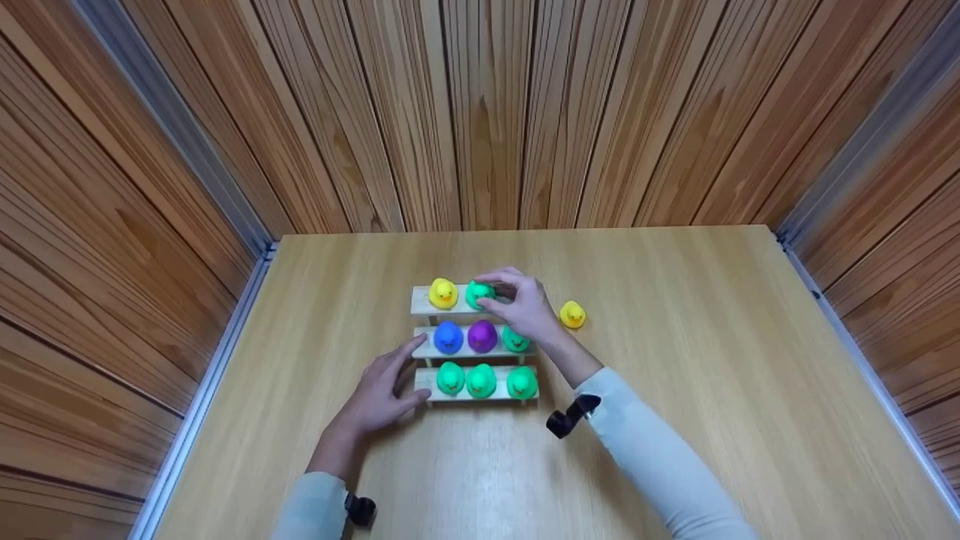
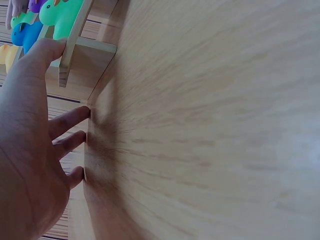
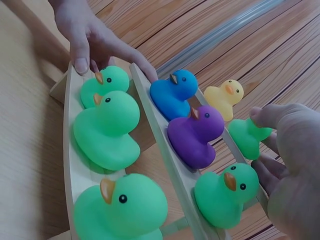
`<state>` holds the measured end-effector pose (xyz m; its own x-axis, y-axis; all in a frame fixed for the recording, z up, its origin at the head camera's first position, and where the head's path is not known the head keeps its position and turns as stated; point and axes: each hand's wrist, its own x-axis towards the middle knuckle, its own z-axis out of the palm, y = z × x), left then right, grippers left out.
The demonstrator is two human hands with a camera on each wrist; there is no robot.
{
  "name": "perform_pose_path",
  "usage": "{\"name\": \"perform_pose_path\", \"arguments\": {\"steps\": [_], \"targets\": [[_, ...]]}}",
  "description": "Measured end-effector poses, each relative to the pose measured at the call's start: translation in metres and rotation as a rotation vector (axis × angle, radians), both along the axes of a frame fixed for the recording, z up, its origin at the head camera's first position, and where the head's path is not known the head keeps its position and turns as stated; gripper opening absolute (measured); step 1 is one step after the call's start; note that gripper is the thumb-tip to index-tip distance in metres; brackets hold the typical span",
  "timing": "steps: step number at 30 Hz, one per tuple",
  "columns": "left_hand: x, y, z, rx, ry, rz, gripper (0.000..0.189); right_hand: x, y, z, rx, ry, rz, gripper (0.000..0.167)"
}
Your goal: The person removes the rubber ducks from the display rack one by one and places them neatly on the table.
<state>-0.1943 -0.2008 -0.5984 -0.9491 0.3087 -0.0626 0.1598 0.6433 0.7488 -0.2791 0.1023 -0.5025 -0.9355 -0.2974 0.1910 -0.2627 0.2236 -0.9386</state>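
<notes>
A three-tier wooden rack (image 1: 420,303) stands on the table with rubber ducks on its steps. On the top step, my right hand (image 1: 525,306) pinches a green rubber duck (image 3: 245,139) between thumb and fingers, right beside a yellow duck (image 1: 442,294). The middle step bears a blue duck (image 1: 448,338), a purple duck (image 1: 482,337) and a green duck (image 3: 225,195). Three green ducks (image 1: 481,382) line the bottom step. At the rack's left end is my left hand (image 1: 375,394), fingers spread, thumb against the bottom step and index finger at the middle one.
Another yellow duck (image 1: 572,315) sits on the table (image 1: 697,360) to the right of the rack, near my right wrist. Wood-grained panels (image 1: 487,112) rise behind the table and on both sides, with metal rails (image 1: 217,337) along the edges.
</notes>
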Motion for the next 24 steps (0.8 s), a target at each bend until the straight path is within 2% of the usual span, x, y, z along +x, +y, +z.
{"name": "perform_pose_path", "arguments": {"steps": [13,24], "targets": [[-0.0005,-0.0009,-0.0012,-0.013,0.015,-0.008,0.091,-0.001,-0.0003,-0.0023,-0.012,0.039,0.004,0.033],[-0.0007,-0.0001,0.0,-0.013,0.014,-0.008,0.091,-0.0008,0.0016,0.007,-0.051,0.025,0.01,0.034]]}}
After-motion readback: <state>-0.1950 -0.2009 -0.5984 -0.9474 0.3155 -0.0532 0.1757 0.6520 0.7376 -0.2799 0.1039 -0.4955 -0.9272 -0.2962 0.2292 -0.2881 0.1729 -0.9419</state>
